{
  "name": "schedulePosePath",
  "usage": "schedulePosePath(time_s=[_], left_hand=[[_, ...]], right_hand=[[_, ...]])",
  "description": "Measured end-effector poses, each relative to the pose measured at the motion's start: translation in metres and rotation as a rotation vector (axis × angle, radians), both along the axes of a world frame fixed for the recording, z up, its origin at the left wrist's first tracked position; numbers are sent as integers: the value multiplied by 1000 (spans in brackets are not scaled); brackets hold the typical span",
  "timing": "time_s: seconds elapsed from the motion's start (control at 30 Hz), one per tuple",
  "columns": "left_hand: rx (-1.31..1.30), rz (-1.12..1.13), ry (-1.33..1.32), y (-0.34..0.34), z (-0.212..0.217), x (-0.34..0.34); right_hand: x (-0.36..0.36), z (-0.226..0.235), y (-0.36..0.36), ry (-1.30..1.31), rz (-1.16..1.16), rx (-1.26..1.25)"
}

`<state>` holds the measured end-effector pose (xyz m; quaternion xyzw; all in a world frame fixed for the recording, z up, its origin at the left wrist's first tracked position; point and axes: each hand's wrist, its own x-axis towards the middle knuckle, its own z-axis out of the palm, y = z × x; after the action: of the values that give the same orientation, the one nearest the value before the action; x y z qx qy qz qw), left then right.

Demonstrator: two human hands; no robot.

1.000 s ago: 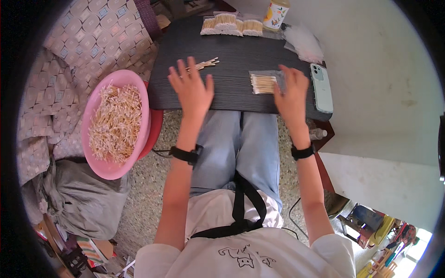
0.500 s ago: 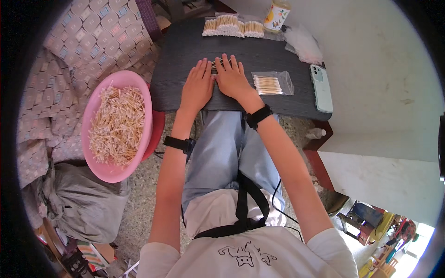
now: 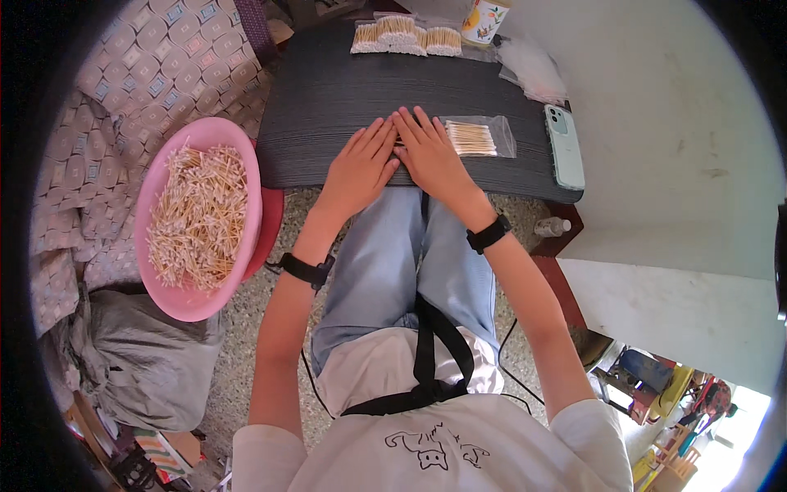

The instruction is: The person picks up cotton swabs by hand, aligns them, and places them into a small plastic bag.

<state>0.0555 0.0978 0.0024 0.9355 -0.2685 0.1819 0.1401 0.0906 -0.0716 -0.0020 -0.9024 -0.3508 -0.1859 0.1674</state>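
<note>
My left hand (image 3: 356,168) and my right hand (image 3: 429,157) lie side by side near the table's front edge. Both have straight fingers, palms down, with the fingertips close together. Between and under them a few cotton swabs (image 3: 400,143) peep out, mostly covered by the fingers. Just right of my right hand a clear plastic bag (image 3: 504,138) lies flat, with a row of cotton swabs in it; my right fingers reach its left end, and whether they touch it I cannot tell.
A pink basin (image 3: 254,197) heaped with loose cotton swabs stands left of the dark table (image 3: 328,90). Filled swab bags (image 3: 406,37), a printed jar (image 3: 485,20) and a pile of clear bags (image 3: 533,70) line the far side. A pale phone (image 3: 564,148) lies at the right edge.
Both hands have slid back toward me, nearer the table's front edge. My right hand has come closer to the swab bag, and the view has shifted slightly.
</note>
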Motion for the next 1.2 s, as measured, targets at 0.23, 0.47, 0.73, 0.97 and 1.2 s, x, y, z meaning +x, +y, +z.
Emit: schedulePosePath(time_s=[0.23, 0.47, 0.73, 0.97, 1.2], left_hand=[[74, 245, 5, -17, -7, 3], [90, 355, -9, -16, -9, 11], [135, 228, 25, -2, -4, -3], [85, 203, 46, -3, -4, -13], [-14, 200, -52, -6, -2, 10]], right_hand=[[2, -11, 8, -55, -92, -34], [-3, -9, 8, 7, -104, -40], [-19, -9, 3, 14, -89, -81], [-28, -3, 4, 16, -89, -107], [-12, 0, 16, -42, -141, 20]])
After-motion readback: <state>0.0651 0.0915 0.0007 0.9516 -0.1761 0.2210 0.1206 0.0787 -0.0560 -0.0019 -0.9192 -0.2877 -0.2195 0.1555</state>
